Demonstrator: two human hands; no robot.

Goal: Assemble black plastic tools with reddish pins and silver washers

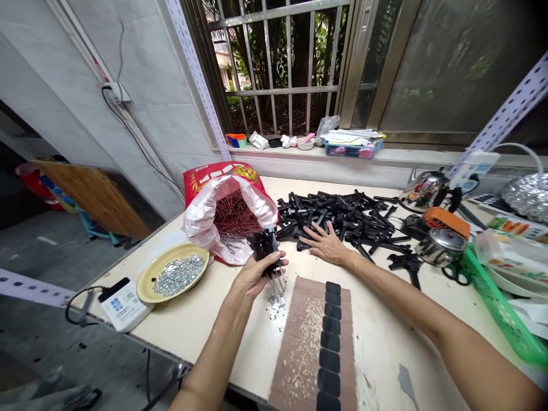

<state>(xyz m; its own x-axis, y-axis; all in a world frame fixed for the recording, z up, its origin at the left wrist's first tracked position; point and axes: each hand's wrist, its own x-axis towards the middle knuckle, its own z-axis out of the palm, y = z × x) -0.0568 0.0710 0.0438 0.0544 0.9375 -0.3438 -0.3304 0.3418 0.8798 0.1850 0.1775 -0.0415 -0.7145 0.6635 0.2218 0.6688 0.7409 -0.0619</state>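
My left hand (257, 274) is closed around a bunch of black plastic pieces (264, 251), with thin metal shafts sticking out below the fingers. Small shiny metal bits (277, 306) lie on the table under those shafts. Fingers spread, my right hand (327, 244) rests at the near edge of a heap of black plastic pieces (342, 214). Behind my left hand an open red and white sack (199, 220) holds many reddish-brown screw-like rods (237, 214). Nearer me lies a brown mat (295, 365) with a row of black rounded squares (329, 342) and pale flecks.
A yellow plate (145, 288) of small metal pieces stands at the left, beside a white box-like device (124, 308) with a cable. On the right are a kettle (428, 188), a metal pot (443, 245), scissors (456, 275) and a green basket (500, 319). A barred window is behind.
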